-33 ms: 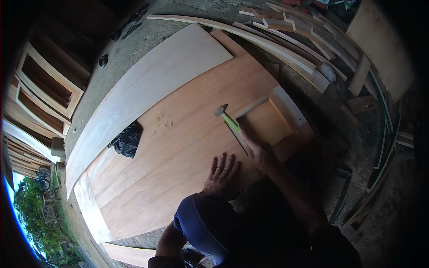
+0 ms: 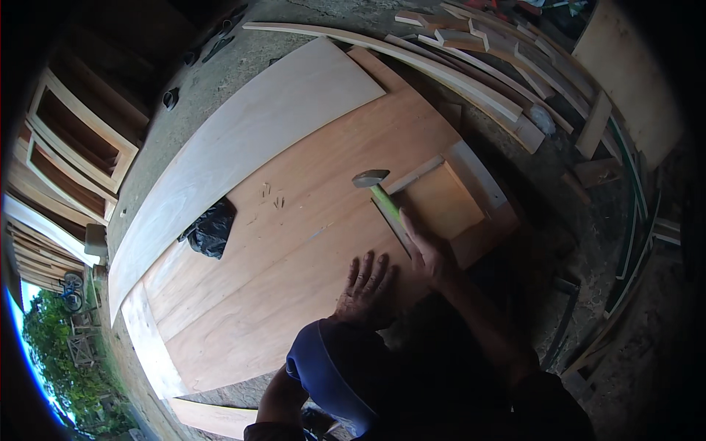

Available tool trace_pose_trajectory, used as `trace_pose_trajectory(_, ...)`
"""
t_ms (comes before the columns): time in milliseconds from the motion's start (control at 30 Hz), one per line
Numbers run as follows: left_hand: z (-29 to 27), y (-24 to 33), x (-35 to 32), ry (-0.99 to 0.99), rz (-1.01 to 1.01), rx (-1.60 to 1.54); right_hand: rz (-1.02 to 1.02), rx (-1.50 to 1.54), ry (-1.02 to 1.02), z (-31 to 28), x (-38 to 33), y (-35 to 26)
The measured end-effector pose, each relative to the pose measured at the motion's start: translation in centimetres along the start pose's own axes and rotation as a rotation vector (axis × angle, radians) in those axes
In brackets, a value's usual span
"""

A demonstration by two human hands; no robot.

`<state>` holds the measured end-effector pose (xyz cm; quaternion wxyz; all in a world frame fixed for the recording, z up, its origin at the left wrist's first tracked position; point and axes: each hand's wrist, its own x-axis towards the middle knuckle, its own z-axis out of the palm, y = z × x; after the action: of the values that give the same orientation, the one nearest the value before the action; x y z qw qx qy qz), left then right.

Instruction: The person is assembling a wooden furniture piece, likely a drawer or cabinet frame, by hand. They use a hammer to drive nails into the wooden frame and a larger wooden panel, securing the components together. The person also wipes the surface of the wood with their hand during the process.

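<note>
My right hand [image 2: 430, 253] is wrapped round the green handle of a hammer [image 2: 385, 200], whose metal head is raised above the work. Flat on a large reddish-brown plywood panel [image 2: 294, 272] lies my left hand [image 2: 362, 288], fingers stretched out and holding nothing. Beside the hammer, at the panel's right end, is a rectangular framed recess [image 2: 448, 198]. Several small nails [image 2: 278, 202] are scattered on the panel, left of the hammer head. Farther left rests a crumpled black plastic bag [image 2: 212, 231].
A pale plywood strip [image 2: 250, 140] overlaps the panel's far side. Long boards and offcuts [image 2: 471, 81] lie on the concrete floor at far right. Wooden frames [image 2: 81, 140] lean at the left. A blue-clad knee [image 2: 331, 375] bends near the panel's front edge.
The hammer head has turned and shifted slightly to the right, showing more of its side. My left hand stays in place.
</note>
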<state>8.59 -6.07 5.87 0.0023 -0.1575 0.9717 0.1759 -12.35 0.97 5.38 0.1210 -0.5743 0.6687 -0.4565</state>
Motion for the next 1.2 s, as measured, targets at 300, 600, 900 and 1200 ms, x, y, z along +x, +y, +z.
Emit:
trace_pose_trajectory(300, 0.0, 0.5, -0.5, 0.050, 0.006, -0.006, 0.104, 0.242, 0.276, -0.4, 0.8, -3.1)
trace_pose_trajectory(600, 0.8, 0.1, 0.3, 0.074, 0.029, 0.015, 0.348, 0.081, 0.099, 4.0, -2.1, -3.1)
trace_pose_trajectory(900, 1.1, 0.0, 0.4, 0.064, 0.040, 0.024, 0.306, 0.056, 0.121, 4.0, -1.8, -3.3)
trace_pose_trajectory(1200, 2.1, -0.6, 0.0, 0.047, 0.062, 0.098, 0.476, 0.209, 0.202, 3.8, -1.0, -5.3)
